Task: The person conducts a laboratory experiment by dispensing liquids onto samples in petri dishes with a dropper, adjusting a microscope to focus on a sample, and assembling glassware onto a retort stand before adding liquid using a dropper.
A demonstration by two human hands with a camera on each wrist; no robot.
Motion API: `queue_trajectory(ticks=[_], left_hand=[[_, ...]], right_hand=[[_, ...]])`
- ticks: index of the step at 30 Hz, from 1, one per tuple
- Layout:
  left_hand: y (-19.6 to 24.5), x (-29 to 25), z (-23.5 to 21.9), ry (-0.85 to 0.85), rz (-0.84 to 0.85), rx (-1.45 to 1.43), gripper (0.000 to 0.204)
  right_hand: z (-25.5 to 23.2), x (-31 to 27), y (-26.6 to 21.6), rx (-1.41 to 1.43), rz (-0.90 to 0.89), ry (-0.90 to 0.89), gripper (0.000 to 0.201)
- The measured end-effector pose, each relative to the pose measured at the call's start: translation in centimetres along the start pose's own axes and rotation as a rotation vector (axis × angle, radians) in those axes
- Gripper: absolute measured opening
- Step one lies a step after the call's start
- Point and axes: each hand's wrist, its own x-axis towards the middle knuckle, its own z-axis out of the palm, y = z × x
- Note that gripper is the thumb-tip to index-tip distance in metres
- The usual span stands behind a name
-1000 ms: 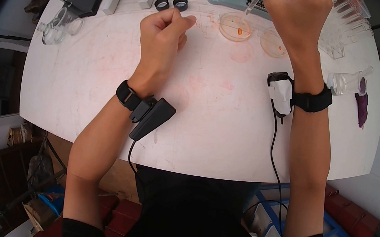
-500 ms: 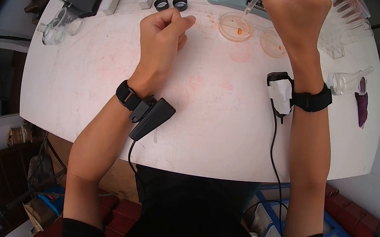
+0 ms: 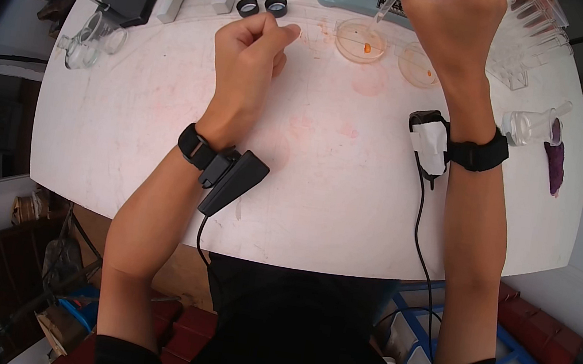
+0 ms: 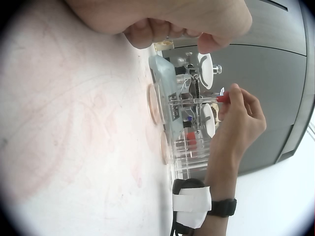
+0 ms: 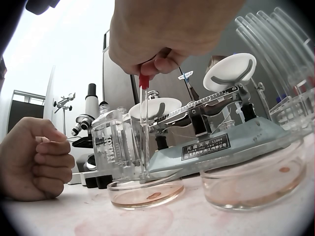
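My right hand [image 3: 458,31] pinches the red rubber bulb [image 5: 143,81] of a glass dropper [image 5: 143,118], held upright. The dropper's tip is down at the far side of a petri dish [image 3: 348,55], which has shallow pale-orange liquid and a small orange piece in it. Beside it, partly covered by my right hand in the head view, is a second petri dish [image 5: 253,194] with a similar orange spot. My left hand [image 3: 245,58] rests on the table as a fist, fingers curled and thumb along the top, with nothing visible in it.
Behind the dishes stands a blue-grey pan balance [image 5: 256,135]; a rack of test tubes [image 3: 517,64] is to its right. A glass flask [image 3: 530,130] and purple piece [image 3: 555,169] lie far right. Glassware [image 3: 89,41], black caps [image 3: 276,5] and a microscope [image 5: 88,110] stand left.
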Motion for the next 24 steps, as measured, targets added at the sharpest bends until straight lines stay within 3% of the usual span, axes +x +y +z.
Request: queue_trajectory(ticks=[13,24], left_hand=[[0.0,0.0,0.0,-0.006,0.004,0.000,0.038],[0.1,-0.1,0.0,-0.005,0.004,0.002,0.038]], right_hand=[[-0.3,0.3,-0.1,0.007,0.019,0.009,0.007],[-2.6,3.0,-1.2,0.055,0.043,0.132,0.007]])
